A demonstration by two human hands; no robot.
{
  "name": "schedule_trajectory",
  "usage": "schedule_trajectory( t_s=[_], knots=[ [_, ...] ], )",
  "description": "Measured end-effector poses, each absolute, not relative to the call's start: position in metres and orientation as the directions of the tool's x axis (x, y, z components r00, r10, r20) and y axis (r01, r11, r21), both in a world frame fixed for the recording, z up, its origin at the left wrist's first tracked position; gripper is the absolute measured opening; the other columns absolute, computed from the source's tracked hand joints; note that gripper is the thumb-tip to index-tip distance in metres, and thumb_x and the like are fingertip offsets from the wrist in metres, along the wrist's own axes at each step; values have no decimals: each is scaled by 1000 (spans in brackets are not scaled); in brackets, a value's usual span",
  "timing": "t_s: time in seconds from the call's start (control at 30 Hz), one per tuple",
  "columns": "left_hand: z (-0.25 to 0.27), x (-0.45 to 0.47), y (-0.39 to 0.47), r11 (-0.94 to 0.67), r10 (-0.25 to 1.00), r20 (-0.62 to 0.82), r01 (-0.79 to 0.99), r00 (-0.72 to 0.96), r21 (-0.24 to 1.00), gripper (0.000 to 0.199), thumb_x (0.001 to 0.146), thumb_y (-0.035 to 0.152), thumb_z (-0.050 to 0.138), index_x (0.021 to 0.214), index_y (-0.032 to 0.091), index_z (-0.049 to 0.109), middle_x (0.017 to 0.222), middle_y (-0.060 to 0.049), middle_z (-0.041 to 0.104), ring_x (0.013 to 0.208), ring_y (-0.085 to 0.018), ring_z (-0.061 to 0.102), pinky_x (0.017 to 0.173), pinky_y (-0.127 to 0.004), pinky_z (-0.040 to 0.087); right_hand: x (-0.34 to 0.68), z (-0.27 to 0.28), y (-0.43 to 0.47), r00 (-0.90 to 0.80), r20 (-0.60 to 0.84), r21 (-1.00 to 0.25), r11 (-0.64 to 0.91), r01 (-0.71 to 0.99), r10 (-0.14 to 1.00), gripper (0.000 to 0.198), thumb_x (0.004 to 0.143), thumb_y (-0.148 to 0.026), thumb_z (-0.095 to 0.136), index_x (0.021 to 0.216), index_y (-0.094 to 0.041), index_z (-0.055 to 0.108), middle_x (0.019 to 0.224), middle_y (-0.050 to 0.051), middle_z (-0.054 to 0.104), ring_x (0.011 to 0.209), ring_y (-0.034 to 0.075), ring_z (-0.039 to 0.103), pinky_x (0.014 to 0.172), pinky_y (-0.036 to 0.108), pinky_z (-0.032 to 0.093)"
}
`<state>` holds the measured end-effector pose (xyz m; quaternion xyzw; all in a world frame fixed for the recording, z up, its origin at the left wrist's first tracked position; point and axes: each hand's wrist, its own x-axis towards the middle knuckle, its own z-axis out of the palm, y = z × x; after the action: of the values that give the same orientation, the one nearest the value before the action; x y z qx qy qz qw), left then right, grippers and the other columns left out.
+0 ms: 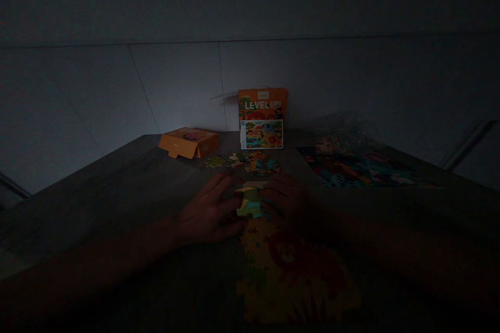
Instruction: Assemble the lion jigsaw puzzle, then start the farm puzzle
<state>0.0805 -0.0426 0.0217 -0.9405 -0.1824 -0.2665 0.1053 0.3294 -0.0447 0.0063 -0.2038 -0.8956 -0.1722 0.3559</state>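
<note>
A green, yellow and blue jigsaw puzzle piece (249, 202) is held between my two hands, above the far end of a partly joined puzzle. My left hand (213, 208) grips the piece's left edge with its fingers. On the opposite edge, the fingers of my right hand (287, 200) are closed on it too, though the dim light hides some of them. The joined jigsaw puzzle (289, 276) lies towards me, with a red lion on a yellow ground. Beyond my hands are several loose puzzle pieces (261, 163), and a green piece (214, 162) lies to their left.
An orange LEVEL UP! box (262, 101) stands by the wall, a picture card (262, 134) leaning in front. An open orange box (189, 142) lies at left. At right are a dark colourful puzzle sheet (363, 169) and crumpled clear plastic (346, 132). The scene is very dark.
</note>
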Motion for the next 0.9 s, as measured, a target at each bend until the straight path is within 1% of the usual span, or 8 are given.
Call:
schedule_trajectory(
  t_s=[0.13, 0.3, 0.4, 0.5, 0.6, 0.73, 0.9],
  knots=[
    [22, 79, -42, -905, 266, 536, 399, 801, -148, 24, 87, 34, 66, 102, 15, 66, 128, -18, 48, 121, -35, 46, 99, -51, 47, 329, 7, -44, -655, 716, 179, 843, 507, 242, 13, 92, -15, 50, 87, -15, 62, 83, 8, 64, 80, 20, 56, 78, 36, 49],
    [23, 78, -41, -908, 232, 517, 374, 824, -190, 25, 88, 34, 66, 105, 16, 67, 128, -17, 50, 122, -35, 46, 101, -52, 46, 330, 7, -44, -660, 714, 192, 842, 504, 232, 16, 93, -15, 48, 86, -15, 62, 83, 9, 64, 80, 20, 56, 77, 36, 48],
    [22, 78, -40, -905, 190, 524, 355, 830, -234, 25, 88, 35, 66, 105, 15, 67, 125, -17, 53, 121, -35, 48, 98, -53, 48, 330, 8, -44, -675, 699, 192, 847, 495, 236, 15, 93, -15, 49, 85, -14, 62, 81, 8, 63, 79, 20, 54, 78, 35, 48],
    [21, 78, -39, -908, 142, 533, 324, 834, -265, 23, 88, 34, 66, 100, 14, 68, 118, -16, 59, 117, -34, 51, 94, -51, 51, 330, 9, -45, -690, 691, 211, 852, 479, 217, 12, 91, -15, 51, 85, -14, 62, 78, 7, 62, 77, 20, 53, 76, 35, 47],
    [20, 77, -37, -912, 126, 535, 310, 835, -269, 19, 89, 31, 66, 95, 14, 69, 116, -15, 64, 115, -33, 54, 94, -51, 52, 329, 9, -45, -689, 691, 213, 851, 480, 216, 11, 89, -16, 52, 84, -14, 62, 77, 7, 61, 77, 20, 52, 75, 35, 45],
    [18, 77, -35, -909, 125, 551, 318, 825, -269, 20, 88, 33, 67, 89, 14, 71, 118, -14, 68, 116, -33, 57, 94, -51, 52, 328, 6, -45, -677, 703, 206, 848, 488, 219, 10, 86, -19, 55, 82, -14, 62, 76, 7, 61, 77, 21, 52, 74, 36, 45],
    [15, 76, -31, -902, 117, 576, 329, 809, -279, 20, 89, 36, 68, 91, 17, 73, 120, -11, 70, 118, -31, 58, 94, -49, 53, 328, 3, -43, -660, 696, 176, 824, 539, 284, 10, 85, -20, 56, 81, -14, 62, 77, 8, 61, 80, 21, 54, 78, 37, 46]
  ],
)
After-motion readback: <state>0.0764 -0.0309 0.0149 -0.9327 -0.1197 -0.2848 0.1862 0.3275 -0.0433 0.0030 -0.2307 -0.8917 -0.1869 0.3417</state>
